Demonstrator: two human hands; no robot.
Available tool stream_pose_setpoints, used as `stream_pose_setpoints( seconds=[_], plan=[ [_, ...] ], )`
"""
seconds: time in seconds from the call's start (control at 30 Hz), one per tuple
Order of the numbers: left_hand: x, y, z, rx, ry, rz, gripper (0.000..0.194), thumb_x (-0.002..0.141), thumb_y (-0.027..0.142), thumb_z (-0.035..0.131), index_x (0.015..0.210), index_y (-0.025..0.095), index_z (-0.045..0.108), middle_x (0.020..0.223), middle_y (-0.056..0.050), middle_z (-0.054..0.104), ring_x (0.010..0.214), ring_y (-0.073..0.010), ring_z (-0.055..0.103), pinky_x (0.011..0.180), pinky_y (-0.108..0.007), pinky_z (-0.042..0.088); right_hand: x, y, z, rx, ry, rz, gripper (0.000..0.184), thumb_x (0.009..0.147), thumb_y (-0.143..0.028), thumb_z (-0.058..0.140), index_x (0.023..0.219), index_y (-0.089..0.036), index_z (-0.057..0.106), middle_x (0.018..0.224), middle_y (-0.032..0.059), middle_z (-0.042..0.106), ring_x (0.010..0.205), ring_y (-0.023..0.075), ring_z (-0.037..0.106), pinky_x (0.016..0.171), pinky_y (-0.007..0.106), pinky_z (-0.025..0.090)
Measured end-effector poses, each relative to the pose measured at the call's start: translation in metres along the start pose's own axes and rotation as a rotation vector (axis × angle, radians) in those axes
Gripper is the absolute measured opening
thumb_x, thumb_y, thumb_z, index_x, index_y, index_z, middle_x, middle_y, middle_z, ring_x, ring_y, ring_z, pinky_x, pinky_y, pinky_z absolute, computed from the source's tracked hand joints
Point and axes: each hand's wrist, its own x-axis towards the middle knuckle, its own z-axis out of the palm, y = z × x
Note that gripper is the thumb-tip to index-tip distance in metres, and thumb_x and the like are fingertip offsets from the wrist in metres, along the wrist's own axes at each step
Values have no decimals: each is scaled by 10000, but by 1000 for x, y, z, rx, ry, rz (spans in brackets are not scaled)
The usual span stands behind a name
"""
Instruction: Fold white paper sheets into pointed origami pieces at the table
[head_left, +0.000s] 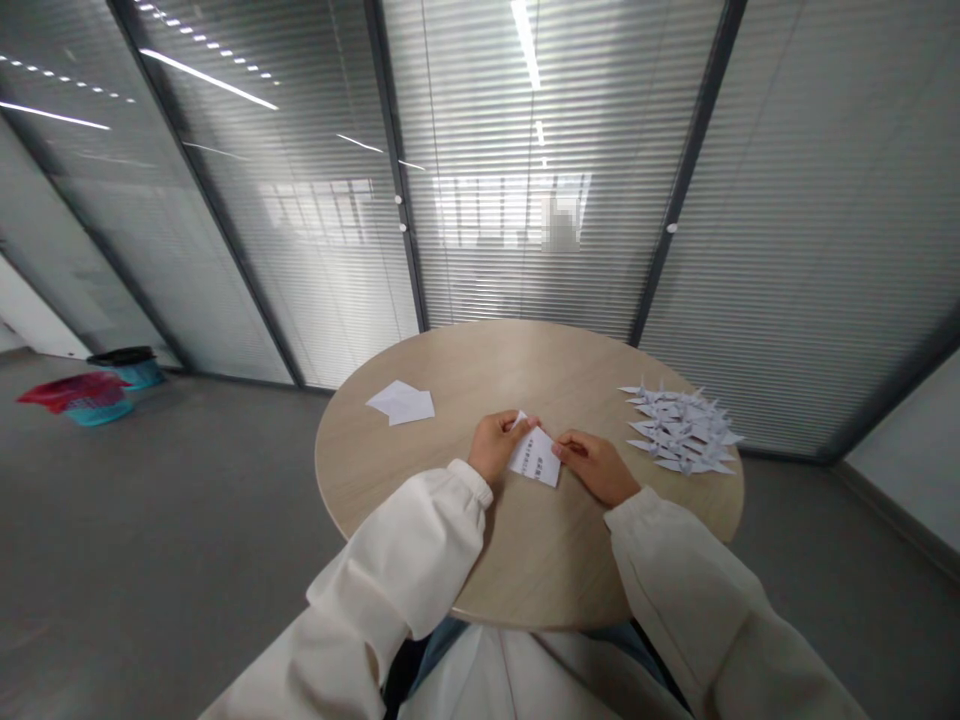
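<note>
On the grey floor at far left, a teal laundry basket (97,410) topped by a red cloth (71,392) sits near a teal bin (135,368) with a black lid. Glass walls (525,250) with slatted blinds run behind a round pale-wood table (360,460). On the tabletop lie loose white paper sheets (400,403). The left hand (495,445) and right hand (589,467), in cuffed white sleeves, close narrowly on opposite edges of a folded printed paper (535,457) resting between them. Farther right lies a heap of white origami cranes (679,430).
</note>
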Motion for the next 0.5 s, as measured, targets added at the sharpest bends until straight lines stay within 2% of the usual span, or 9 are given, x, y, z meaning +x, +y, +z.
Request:
stream_pose_setpoints(
  seconds=[0.2,0.33,0.5],
  plan=[
    [1,5,-1,-69,43,16,382,608,474,727,697,108,666,603,-25,642,520,-114,560,483,-206,401,4,6,-5,24,164,7,237,813,-390,517,745,-188,620,708,20,654,662,174,606,607,263,449],
    [2,3,-1,-103,19,-4,369,587,446,756,702,103,686,632,-44,668,574,-131,593,555,-235,464,5,11,-8,44,265,10,255,826,-410,505,787,-183,615,727,23,648,669,174,598,593,255,450],
    [1,2,-2,-123,-26,-31,381,569,440,773,710,92,708,656,-62,687,595,-143,607,603,-263,504,3,14,-9,27,320,7,259,816,-412,531,745,-185,632,660,8,619,614,163,567,551,243,422]
  ],
)
